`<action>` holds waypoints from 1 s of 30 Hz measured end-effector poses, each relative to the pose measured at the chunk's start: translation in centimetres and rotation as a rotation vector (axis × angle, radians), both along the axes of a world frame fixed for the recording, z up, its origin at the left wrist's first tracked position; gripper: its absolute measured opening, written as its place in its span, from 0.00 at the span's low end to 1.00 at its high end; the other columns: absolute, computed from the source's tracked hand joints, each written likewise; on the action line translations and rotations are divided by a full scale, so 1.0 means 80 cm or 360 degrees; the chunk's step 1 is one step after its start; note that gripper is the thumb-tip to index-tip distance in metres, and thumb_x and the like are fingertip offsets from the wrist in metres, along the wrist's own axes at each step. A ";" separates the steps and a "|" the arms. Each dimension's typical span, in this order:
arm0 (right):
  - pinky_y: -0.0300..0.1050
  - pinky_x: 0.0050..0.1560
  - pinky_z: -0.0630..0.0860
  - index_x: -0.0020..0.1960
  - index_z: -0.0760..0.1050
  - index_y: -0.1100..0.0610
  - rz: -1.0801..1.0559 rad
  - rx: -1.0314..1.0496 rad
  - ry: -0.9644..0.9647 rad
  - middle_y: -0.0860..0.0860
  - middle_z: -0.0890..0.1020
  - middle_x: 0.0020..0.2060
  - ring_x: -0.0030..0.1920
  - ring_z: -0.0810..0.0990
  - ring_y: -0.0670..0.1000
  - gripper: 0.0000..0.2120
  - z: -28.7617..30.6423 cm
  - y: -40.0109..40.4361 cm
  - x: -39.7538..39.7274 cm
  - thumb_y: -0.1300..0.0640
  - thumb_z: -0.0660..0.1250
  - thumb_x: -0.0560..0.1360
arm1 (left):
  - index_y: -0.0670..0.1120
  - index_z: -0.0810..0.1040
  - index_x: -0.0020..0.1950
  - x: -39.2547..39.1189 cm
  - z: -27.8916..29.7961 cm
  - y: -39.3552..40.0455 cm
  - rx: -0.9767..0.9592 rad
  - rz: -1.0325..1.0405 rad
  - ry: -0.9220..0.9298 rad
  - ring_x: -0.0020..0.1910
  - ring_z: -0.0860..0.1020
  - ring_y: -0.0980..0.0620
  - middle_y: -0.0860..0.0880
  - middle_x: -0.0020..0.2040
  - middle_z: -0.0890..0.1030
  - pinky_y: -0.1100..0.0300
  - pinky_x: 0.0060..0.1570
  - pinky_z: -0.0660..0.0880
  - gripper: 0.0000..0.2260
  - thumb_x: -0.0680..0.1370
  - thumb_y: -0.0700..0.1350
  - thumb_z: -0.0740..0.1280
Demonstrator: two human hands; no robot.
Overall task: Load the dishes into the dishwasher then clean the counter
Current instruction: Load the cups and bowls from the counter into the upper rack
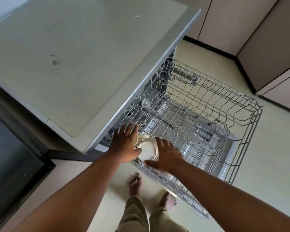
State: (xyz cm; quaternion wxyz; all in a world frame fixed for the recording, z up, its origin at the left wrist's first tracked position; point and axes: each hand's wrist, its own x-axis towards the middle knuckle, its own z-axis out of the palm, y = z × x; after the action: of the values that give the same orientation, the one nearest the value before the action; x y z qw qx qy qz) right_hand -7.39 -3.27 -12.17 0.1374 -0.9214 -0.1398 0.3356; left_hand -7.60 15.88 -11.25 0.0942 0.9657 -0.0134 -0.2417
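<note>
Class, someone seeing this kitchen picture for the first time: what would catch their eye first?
Two hands meet over the pulled-out dishwasher rack: the left hand and right hand flank a white dish at its near corner. Upper left, the pale counter carries smudges.

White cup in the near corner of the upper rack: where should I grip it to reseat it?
Grip the white cup round its side wall, coming from above. It sits base-up between the left hand and right hand, and the rack wires crowd its lower part, so only the upper wall looks free.
</note>
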 end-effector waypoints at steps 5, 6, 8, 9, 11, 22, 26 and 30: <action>0.60 0.71 0.61 0.79 0.45 0.51 0.0233 -0.0084 -0.0147 0.56 0.58 0.77 0.76 0.57 0.58 0.53 0.047 0.004 0.003 0.30 0.68 0.67 | 0.50 0.39 0.79 -0.030 0.051 -0.014 0.0069 -0.0006 0.0054 0.78 0.41 0.42 0.46 0.80 0.40 0.42 0.75 0.45 0.45 0.74 0.63 0.64; 0.60 0.72 0.61 0.79 0.45 0.51 0.0281 -0.0091 -0.0187 0.56 0.59 0.76 0.76 0.56 0.59 0.53 0.059 0.008 0.003 0.30 0.69 0.66 | 0.49 0.39 0.79 -0.036 0.064 -0.018 0.0084 -0.0012 0.0054 0.78 0.43 0.42 0.46 0.80 0.41 0.43 0.75 0.47 0.45 0.74 0.63 0.65; 0.60 0.72 0.60 0.78 0.47 0.52 0.0405 -0.0120 -0.0297 0.57 0.60 0.76 0.76 0.55 0.60 0.53 0.083 0.017 0.004 0.30 0.69 0.66 | 0.48 0.42 0.80 -0.051 0.091 -0.025 0.0049 0.0012 0.0029 0.78 0.47 0.42 0.44 0.80 0.45 0.45 0.75 0.51 0.44 0.74 0.59 0.66; 0.60 0.72 0.59 0.78 0.47 0.52 0.0471 -0.0129 -0.0364 0.57 0.60 0.76 0.76 0.54 0.60 0.52 0.096 0.022 0.004 0.30 0.68 0.66 | 0.47 0.44 0.80 -0.059 0.105 -0.028 -0.0003 0.0047 0.0014 0.78 0.50 0.42 0.44 0.80 0.48 0.46 0.75 0.52 0.42 0.75 0.56 0.66; 0.59 0.73 0.58 0.78 0.49 0.51 0.0569 -0.0102 -0.0503 0.56 0.61 0.76 0.76 0.54 0.60 0.50 0.125 0.032 0.003 0.30 0.68 0.67 | 0.47 0.50 0.79 -0.072 0.134 -0.033 -0.0137 0.0138 -0.0032 0.76 0.58 0.42 0.43 0.79 0.55 0.49 0.73 0.60 0.37 0.76 0.49 0.66; 0.54 0.76 0.53 0.78 0.49 0.51 0.0599 0.0187 -0.0972 0.51 0.57 0.77 0.78 0.49 0.55 0.43 0.248 0.168 -0.029 0.34 0.62 0.72 | 0.47 0.81 0.55 -0.164 0.275 0.093 -0.0070 0.0139 -0.1266 0.53 0.79 0.49 0.49 0.53 0.82 0.50 0.54 0.76 0.16 0.76 0.51 0.58; 0.51 0.74 0.55 0.78 0.52 0.51 0.0657 0.0324 -0.1070 0.51 0.61 0.75 0.78 0.52 0.55 0.44 0.277 0.270 -0.091 0.31 0.62 0.71 | 0.49 0.74 0.67 -0.243 0.295 0.203 0.0087 0.0420 -0.1313 0.71 0.67 0.48 0.49 0.70 0.72 0.51 0.67 0.64 0.20 0.77 0.55 0.62; 0.53 0.76 0.54 0.78 0.51 0.51 0.0809 0.0418 -0.1048 0.51 0.59 0.76 0.78 0.50 0.56 0.45 0.295 0.378 -0.160 0.30 0.62 0.70 | 0.51 0.57 0.77 -0.326 0.301 0.313 0.0347 0.0749 -0.1090 0.77 0.51 0.46 0.48 0.78 0.54 0.50 0.73 0.54 0.31 0.78 0.62 0.57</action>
State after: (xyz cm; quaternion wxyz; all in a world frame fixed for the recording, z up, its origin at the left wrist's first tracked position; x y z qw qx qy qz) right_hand -20.17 26.96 11.42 0.1146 -0.8902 -0.4400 0.0265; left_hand -33.69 40.88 12.81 0.0342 0.9712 0.2024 0.1208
